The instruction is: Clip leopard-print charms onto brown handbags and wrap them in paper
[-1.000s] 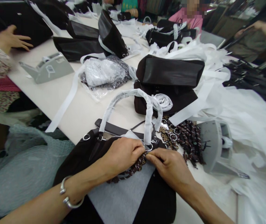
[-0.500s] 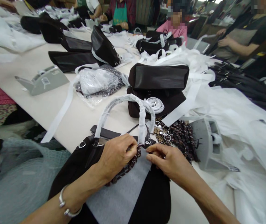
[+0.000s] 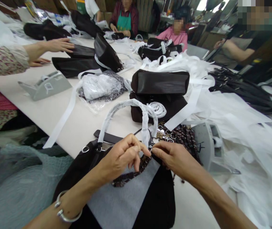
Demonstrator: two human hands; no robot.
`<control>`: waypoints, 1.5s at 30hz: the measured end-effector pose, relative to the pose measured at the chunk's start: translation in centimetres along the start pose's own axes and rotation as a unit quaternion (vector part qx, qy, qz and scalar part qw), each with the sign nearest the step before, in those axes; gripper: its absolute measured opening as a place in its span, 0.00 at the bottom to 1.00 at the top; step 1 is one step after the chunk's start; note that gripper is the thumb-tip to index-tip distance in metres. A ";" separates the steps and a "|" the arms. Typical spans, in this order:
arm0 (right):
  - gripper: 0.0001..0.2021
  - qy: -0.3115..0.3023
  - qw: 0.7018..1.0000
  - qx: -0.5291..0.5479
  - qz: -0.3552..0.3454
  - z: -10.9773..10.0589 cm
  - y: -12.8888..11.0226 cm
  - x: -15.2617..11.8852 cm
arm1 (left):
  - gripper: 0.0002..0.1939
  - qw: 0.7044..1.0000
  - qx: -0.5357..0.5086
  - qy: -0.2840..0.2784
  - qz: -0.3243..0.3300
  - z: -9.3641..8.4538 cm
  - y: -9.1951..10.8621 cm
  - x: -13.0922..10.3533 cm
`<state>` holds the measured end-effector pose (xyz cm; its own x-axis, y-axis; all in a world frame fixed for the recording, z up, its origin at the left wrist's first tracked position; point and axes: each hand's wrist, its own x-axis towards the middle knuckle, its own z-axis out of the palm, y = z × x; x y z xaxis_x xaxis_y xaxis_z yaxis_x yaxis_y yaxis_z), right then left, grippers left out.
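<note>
A dark brown handbag [image 3: 159,197] lies in front of me, its arched handles [image 3: 126,103] wrapped in white and a pale grey sheet [image 3: 119,200] over its face. At the base of the right handle, my right hand [image 3: 171,154] pinches a small metal clasp [image 3: 150,147]. My left hand [image 3: 125,154] is beside it, index finger stretched to the same spot and the other fingers loosely bent apart. Below the left fingers, a dark braided strap [image 3: 128,176] hangs across the sheet. The fingertips partly hide the clasp, so its exact fastening cannot be seen.
More braided straps with rings [image 3: 183,136] lie right of the bag, beside a grey tape dispenser [image 3: 208,146]. Another dispenser [image 3: 46,86] stands left. Stacked dark bags [image 3: 159,82] and white wrapping [image 3: 240,127] lie beyond. A co-worker's hand [image 3: 59,45] reaches in at left.
My left hand's fingers have loosened from their pinch on the braided strap, and its index finger now stretches right. My right hand has moved slightly up to the clasp. A co-worker's arm has come in at left.
</note>
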<state>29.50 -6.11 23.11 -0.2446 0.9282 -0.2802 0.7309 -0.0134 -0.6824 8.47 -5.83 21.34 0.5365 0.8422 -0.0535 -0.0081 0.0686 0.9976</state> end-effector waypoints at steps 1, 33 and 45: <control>0.12 0.003 1.000 0.008 0.011 0.2 0.1 0.3 | 0.10 0.998 -0.055 -0.004 -0.019 0.0 -0.1 0.0; 0.13 0.104 0.986 0.116 0.053 3.4 2.1 5.5 | 0.11 0.985 -0.058 0.075 -0.146 0.0 -2.3 1.7; 0.16 0.102 0.979 0.173 0.043 2.9 2.3 5.8 | 0.11 0.967 -0.130 0.136 -0.170 0.0 -2.4 1.6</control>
<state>27.90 -1.82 17.89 -0.0327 0.9726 -0.2302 0.4752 -0.1875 -0.8597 9.30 -4.62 18.89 0.3049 0.8541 -0.4213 -0.1018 0.4691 0.8773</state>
